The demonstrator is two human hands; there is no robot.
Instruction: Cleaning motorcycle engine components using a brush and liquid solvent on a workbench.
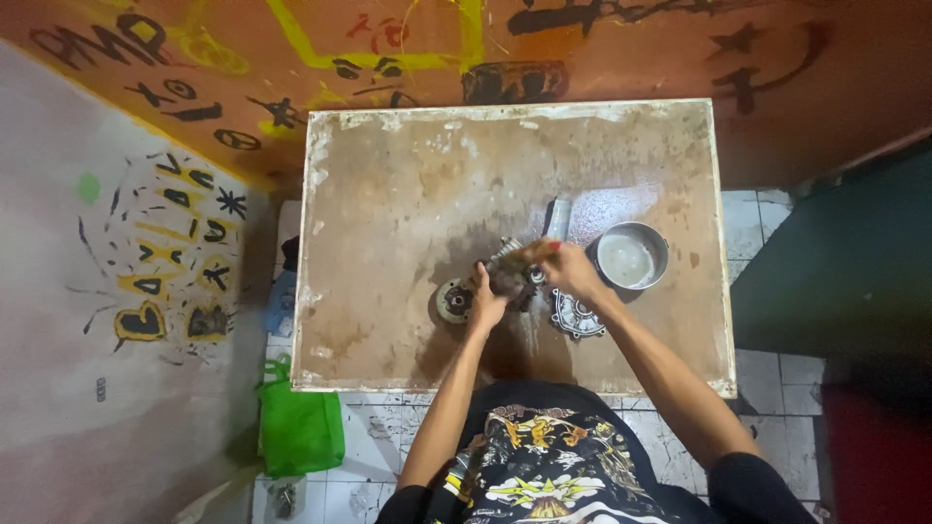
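Observation:
A dirty metal engine part (512, 274) sits near the middle of a stained brown table (388, 194). My left hand (484, 303) grips its left side. My right hand (571, 269) holds a brush with a wooden handle (532, 253) against the top of the part. A round metal disc part (452, 300) lies just left of my left hand. Below my right hand rests a flat metal cover with holes (577, 316). A round metal bowl (631, 256) holding pale liquid stands to the right of my right hand.
A small grey bottle-like object (558, 218) lies behind the part. A green bag (299, 427) stands on the tiled floor at the table's left front corner. An orange painted wall is behind the table. A dark green surface (845, 262) rises on the right.

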